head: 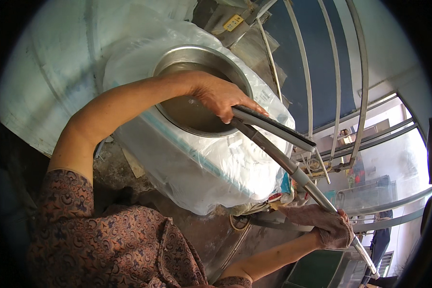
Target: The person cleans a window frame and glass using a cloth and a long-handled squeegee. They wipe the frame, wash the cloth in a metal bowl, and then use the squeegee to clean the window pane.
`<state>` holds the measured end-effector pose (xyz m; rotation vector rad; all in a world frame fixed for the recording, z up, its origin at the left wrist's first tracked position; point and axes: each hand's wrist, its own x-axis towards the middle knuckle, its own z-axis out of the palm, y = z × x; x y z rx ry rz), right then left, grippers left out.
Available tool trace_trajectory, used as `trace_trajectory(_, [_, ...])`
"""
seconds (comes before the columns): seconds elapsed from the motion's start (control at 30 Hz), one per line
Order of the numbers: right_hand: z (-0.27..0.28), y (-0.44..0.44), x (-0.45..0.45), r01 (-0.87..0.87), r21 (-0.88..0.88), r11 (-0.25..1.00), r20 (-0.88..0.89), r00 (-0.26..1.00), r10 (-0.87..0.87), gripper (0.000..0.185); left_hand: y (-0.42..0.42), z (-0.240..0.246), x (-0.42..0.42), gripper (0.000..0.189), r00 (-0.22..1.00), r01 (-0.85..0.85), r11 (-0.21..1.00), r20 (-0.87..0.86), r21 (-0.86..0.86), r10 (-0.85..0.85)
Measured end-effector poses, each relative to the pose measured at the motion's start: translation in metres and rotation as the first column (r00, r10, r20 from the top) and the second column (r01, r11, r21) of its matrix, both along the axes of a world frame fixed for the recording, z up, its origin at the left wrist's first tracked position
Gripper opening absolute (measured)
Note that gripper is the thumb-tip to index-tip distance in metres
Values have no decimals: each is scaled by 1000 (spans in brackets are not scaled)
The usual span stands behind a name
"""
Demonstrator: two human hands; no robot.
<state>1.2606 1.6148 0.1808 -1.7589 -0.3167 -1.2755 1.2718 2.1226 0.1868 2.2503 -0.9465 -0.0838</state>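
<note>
My left hand grips one end of a long, narrow, grey-and-black head, which looks like that of a squeegee or flat mop. Its telescopic metal pole slants down to the right. Lower on the pole, my right hand is closed around it through a brownish ribbed cloth. Under my left forearm stands a round metal basin with murky water in it. The basin rests on something covered by clear plastic sheeting; what lies beneath cannot be made out.
White metal bars rise at the right before a dark blue panel. A yellow power strip lies at the top. To the left is a large pale curved surface. Glass panes stand at far right, near the pole.
</note>
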Motion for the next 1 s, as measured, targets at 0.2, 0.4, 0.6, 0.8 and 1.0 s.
trace_trajectory(0.2, [-15,-25,5,369,-475,799,82,923,-377,19,18,-6,-11,79,999,-5,1000,-32,-19,4])
trace_trajectory(0.4, [-35,-25,-3,58,-11,998,-40,998,-58,9,64,-22,-17,75,973,-208,975,-83,83,215])
trace_trajectory(0.6, [-59,-48,-12,50,110,993,-82,996,-41,12,104,-24,-17,68,945,-107,934,-327,-342,-11])
trace_trajectory(0.8, [-57,-18,-23,-53,135,989,115,993,38,12,87,-25,15,85,793,-339,926,-581,-168,184])
trace_trajectory(1.0, [-61,-37,-25,157,-44,987,47,987,-155,24,57,-32,37,90,809,-351,920,-437,178,393])
